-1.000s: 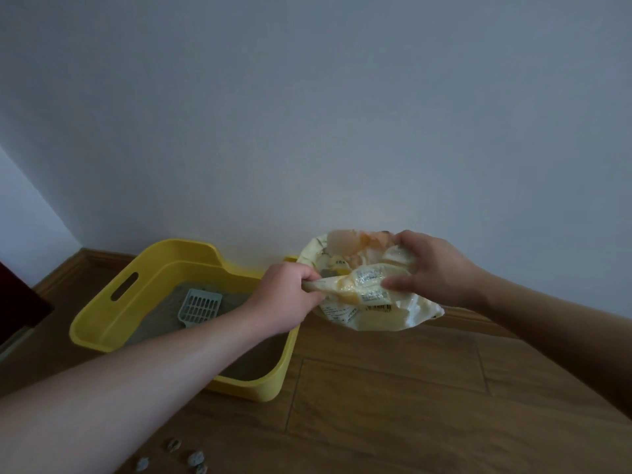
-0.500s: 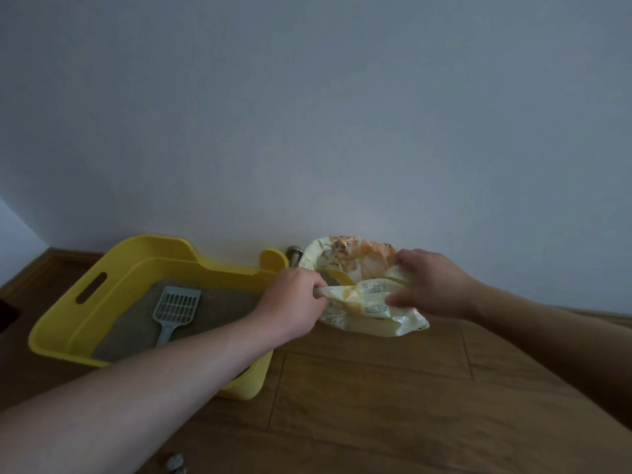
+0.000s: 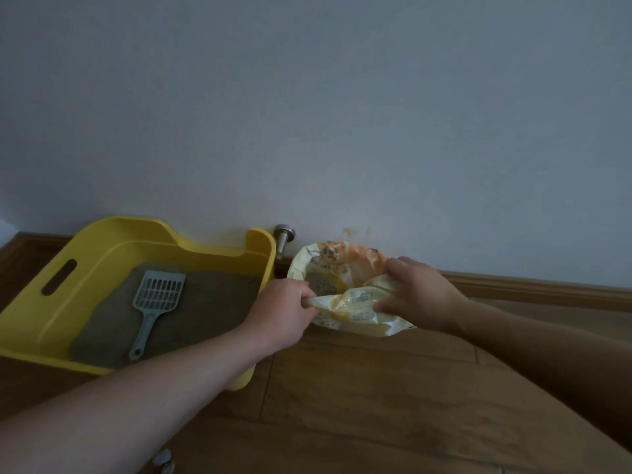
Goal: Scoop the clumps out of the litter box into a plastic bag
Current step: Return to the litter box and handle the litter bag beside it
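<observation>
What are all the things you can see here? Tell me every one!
litter box: one, yellow, on the floor by the wall, left
litter: grey, in the litter box; some in the bag too
scoop: one, pale grey-blue, lying on the litter
bag: one, cream with orange print, right of the litter box
door stop: one, silver, at the wall between litter box and bag
bits: a few, grey, on the floor at the bottom edge
floor: brown wood
skirting board: brown, along the wall
wall: pale grey
left hand: grips the bag's near edge
right hand: pinches the bag's right side
</observation>
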### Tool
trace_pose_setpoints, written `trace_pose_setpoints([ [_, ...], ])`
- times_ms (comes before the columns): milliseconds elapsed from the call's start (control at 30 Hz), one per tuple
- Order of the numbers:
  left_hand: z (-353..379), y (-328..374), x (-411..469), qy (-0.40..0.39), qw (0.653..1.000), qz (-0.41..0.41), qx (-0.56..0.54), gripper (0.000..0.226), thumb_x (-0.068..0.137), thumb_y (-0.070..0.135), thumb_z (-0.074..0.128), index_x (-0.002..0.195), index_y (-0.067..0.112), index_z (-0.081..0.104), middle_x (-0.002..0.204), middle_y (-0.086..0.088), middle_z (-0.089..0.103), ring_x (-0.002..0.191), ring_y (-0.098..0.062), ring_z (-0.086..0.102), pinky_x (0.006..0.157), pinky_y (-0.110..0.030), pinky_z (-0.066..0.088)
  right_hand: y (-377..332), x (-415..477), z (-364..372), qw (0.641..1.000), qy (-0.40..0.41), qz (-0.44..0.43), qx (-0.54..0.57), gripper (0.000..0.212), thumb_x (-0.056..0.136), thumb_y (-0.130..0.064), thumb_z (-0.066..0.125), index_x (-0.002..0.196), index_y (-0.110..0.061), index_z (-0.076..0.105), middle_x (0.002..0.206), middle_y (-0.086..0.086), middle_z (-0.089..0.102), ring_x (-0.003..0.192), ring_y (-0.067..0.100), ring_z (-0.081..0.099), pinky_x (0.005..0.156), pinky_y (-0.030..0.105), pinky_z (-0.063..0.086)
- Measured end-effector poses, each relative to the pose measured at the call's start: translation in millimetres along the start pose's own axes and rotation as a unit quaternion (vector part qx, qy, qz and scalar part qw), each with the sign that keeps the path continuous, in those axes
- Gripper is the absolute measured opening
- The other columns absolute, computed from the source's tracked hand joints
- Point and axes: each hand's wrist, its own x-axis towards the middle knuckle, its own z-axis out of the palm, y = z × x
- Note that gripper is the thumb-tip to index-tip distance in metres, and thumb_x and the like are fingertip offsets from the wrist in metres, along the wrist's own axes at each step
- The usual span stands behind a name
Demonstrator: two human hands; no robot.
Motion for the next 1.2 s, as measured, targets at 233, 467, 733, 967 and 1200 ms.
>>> trace_pose_setpoints([
  [233, 11, -14, 9, -0.02, 0.998, -0.044, -0.032, 0.038, 0.085, 0.026, 0.075, 0.122, 0.019, 0.069, 0.131, 0.002, 0.064, 0.118, -0.013, 0.058, 0.086, -0.016, 0.041, 7, 6, 17, 0.999, -0.018, 0.013, 0.033, 0.041, 0.076, -0.042, 0.079, 0.104, -0.028, 0.054, 0.095, -0.012, 0.055, 0.082, 0.006, 0.053, 0.066, 0.022, 0.04],
  [467, 13, -20, 11, -0.057, 0.992, -0.08, -0.076, 0.055, 0.077, 0.032, 0.081, 0.129, 0.022, 0.063, 0.128, 0.007, 0.062, 0.113, -0.011, 0.058, 0.09, -0.024, 0.048, 13, -2, 33, 0.995, -0.048, 0.056, 0.064, 0.049, 0.07, -0.049, 0.081, 0.109, -0.04, 0.053, 0.107, -0.013, 0.057, 0.094, 0.006, 0.054, 0.074, 0.022, 0.04],
  [733, 11, -19, 14, -0.066, 0.992, -0.079, -0.076, 0.048, 0.08, 0.032, 0.079, 0.124, 0.028, 0.063, 0.129, 0.008, 0.06, 0.116, -0.014, 0.056, 0.095, -0.032, 0.05, 10, -2, 29, 0.994, -0.058, 0.079, 0.038, 0.07, 0.073, -0.057, 0.075, 0.134, -0.039, 0.047, 0.121, -0.006, 0.053, 0.107, 0.013, 0.053, 0.091, 0.03, 0.046],
  [967, 8, -18, 15, -0.065, 0.992, -0.073, -0.082, 0.044, 0.082, 0.03, 0.078, 0.123, 0.026, 0.064, 0.13, 0.005, 0.06, 0.117, -0.017, 0.056, 0.093, -0.031, 0.05, 4, -5, 20, 0.995, -0.053, 0.076, 0.023, 0.074, 0.075, -0.059, 0.072, 0.14, -0.039, 0.043, 0.142, -0.002, 0.035, 0.124, 0.018, 0.047, 0.1, 0.03, 0.045],
  [1200, 6, -18, 13, -0.065, 0.992, -0.059, -0.088, 0.043, 0.084, 0.036, 0.075, 0.124, 0.027, 0.062, 0.13, 0.005, 0.06, 0.115, -0.015, 0.057, 0.091, -0.03, 0.05, 1, -4, 16, 0.997, -0.035, 0.066, 0.015, 0.077, 0.075, -0.063, 0.07, 0.142, -0.035, 0.042, 0.147, -0.004, 0.034, 0.134, 0.018, 0.036, 0.11, 0.035, 0.038],
])
